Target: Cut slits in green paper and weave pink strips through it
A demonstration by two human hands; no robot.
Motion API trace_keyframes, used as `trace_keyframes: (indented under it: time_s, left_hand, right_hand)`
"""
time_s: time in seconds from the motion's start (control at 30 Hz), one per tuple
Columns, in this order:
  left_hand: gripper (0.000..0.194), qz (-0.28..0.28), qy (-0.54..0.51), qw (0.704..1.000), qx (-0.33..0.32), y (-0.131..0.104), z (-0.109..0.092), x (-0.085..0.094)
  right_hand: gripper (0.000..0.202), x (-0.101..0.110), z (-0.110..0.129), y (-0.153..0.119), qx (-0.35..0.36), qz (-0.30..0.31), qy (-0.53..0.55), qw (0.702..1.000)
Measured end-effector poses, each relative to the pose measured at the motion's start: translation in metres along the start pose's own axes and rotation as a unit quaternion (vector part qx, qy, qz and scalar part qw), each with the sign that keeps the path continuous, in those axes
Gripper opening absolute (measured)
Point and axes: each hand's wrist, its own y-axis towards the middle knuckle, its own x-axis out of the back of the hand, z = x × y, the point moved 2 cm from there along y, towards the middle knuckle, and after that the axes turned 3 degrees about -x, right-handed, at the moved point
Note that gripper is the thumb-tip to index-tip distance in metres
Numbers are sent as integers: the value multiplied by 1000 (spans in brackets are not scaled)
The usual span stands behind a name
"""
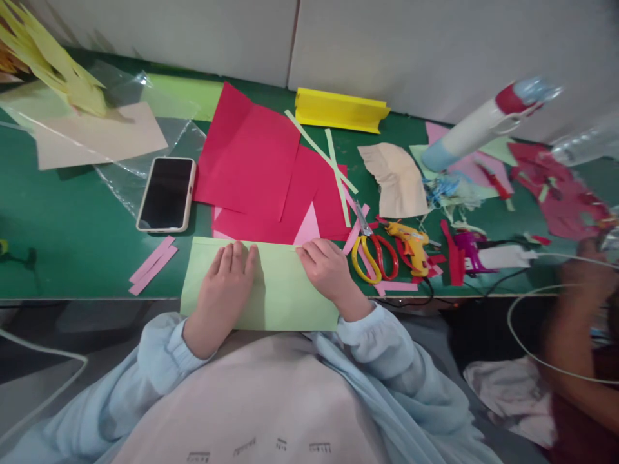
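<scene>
A light green paper sheet [278, 293] lies at the front edge of the green table, its near part sticking out past the edge. A narrow fold runs along its far side. My left hand [226, 287] rests flat on the sheet's left part, fingertips at the fold. At the right end of that fold, my right hand [327, 270] presses with bent fingers pinching the paper's edge. Just beyond are overlapping red sheets [251, 154] with pink pieces under them.
A phone [167, 194] and pink strips [153, 265] lie left. Scissors [374, 251], an orange glue gun [411, 243], a crumpled beige piece [396, 180] and a white-blue bottle [469, 132] are right. Yellow folded paper [341, 111] stands behind. Another person's arm [575, 309] is far right.
</scene>
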Motion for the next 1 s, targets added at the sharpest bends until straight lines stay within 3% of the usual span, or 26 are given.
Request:
trace_keyframes:
  time_s: [0.17, 0.4, 0.6, 0.8, 1.0]
  left_hand:
    - [48, -9, 12, 1000, 16, 4, -3, 0]
    - [40, 27, 24, 999, 8, 25, -28, 4]
    - [42, -4, -52, 997, -65, 38, -45, -10]
    - [48, 2, -51, 994, -96, 38, -40, -22]
    - [50, 21, -22, 994, -104, 46, -46, -13]
  right_hand:
    - [24, 3, 1, 3, -1, 13, -1, 1000]
    - [23, 11, 8, -6, -35, 55, 20, 998]
    - [24, 8, 14, -10, -99, 44, 44, 993]
    - [24, 11, -8, -16, -83, 27, 60, 994]
    - [21, 19, -34, -26, -28, 46, 12, 999]
